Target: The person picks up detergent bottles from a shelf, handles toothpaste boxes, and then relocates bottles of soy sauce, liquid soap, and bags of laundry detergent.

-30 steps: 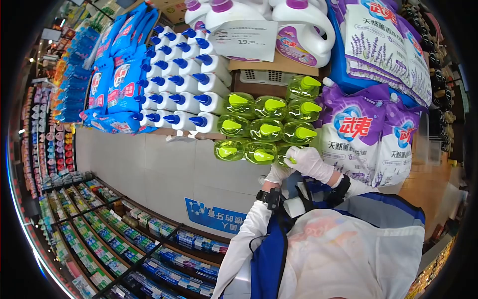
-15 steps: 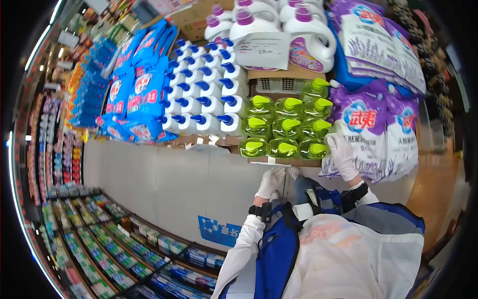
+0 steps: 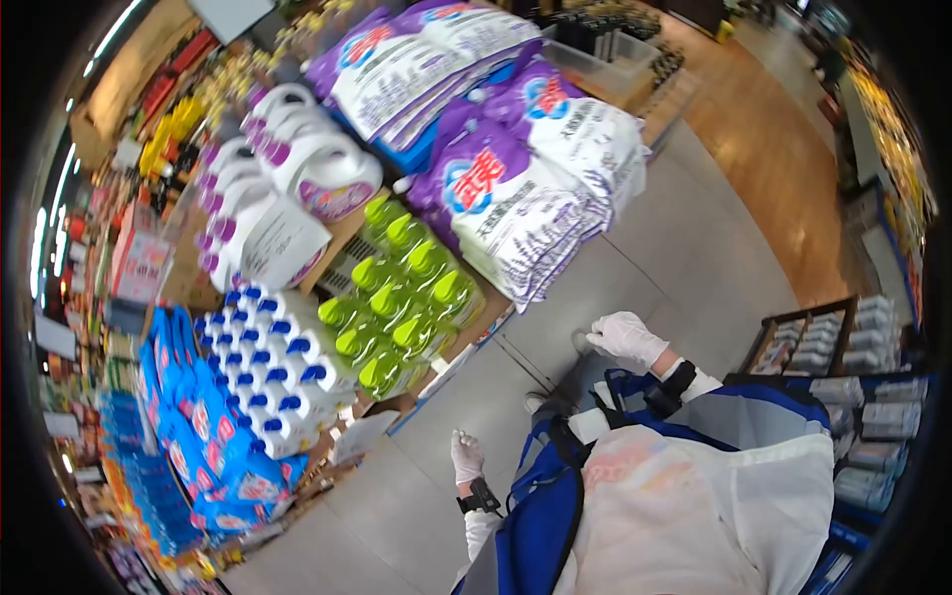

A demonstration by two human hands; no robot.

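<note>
My left hand [image 3: 467, 457], in a white glove, hangs over the grey floor below the display's front edge. Its fingers are curled in, and nothing shows in them. My right hand [image 3: 629, 337], gloved as well, is held out in front of my body with fingers bent inward and no object visible. Neither hand touches the goods. Closest to them stand green pump bottles [image 3: 394, 302] in rows, upright at the display's edge. Purple and white detergent bags [image 3: 535, 203] lie stacked beyond my right hand.
White bottles with blue pumps [image 3: 268, 372] and blue bags [image 3: 213, 436] fill the display's left part. Behind are white jugs with purple caps [image 3: 317, 164] and a price sign [image 3: 285, 243]. A shelf of packs [image 3: 883, 416] stands at the right, a wooden floor [image 3: 734, 188] beyond.
My view has turned right, so the display now slants. My right hand has left the spot between the green bottles and purple bags; my left hand has moved away from the display edge.
</note>
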